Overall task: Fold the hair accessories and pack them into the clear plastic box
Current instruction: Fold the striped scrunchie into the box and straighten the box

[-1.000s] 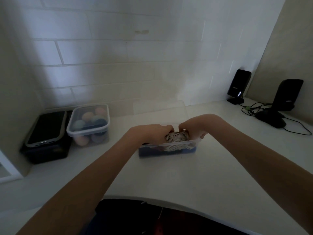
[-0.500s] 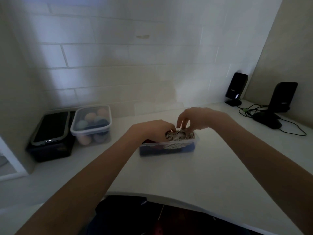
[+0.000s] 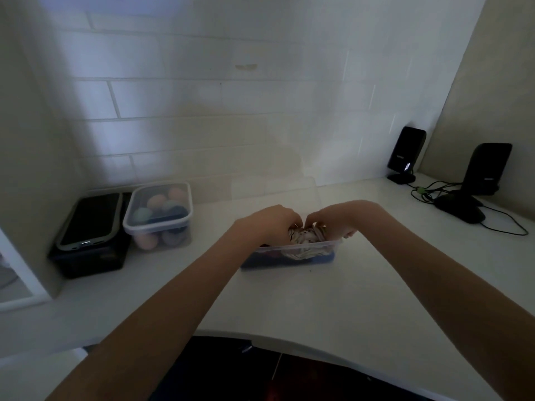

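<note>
At the far left corner of the surface [image 3: 333, 299] a dark case with a phone [image 3: 89, 219] on top sits against the wall, and just beside it on the right stands a lidded tub [image 3: 159, 215] of coloured round things. Toward the middle, well clear of the near edge, is the clear plastic box [image 3: 289, 256], open, with dark blue and reddish pieces already low inside. The left hand [image 3: 269, 224] reaches over the box's left half, fingers curled down into a patterned hair accessory [image 3: 304, 237] that bulges above the rim; this grip looks closed on the fabric. The right hand [image 3: 335, 219] meets it from the right, fingers bent onto the same bundle, pinching or pressing it; which one cannot be told, since the fingertips are buried. So the accessory lies directly under and between both grips, half in the box and touching both. The risk, as I judge it, is that the springy fabric unfolds and pops back over the rim once pressure goes, or that an uneven push tips or slides the light box. At the far right edge stand two dark speakers [image 3: 405, 153] and a cable [image 3: 503, 224].
</note>
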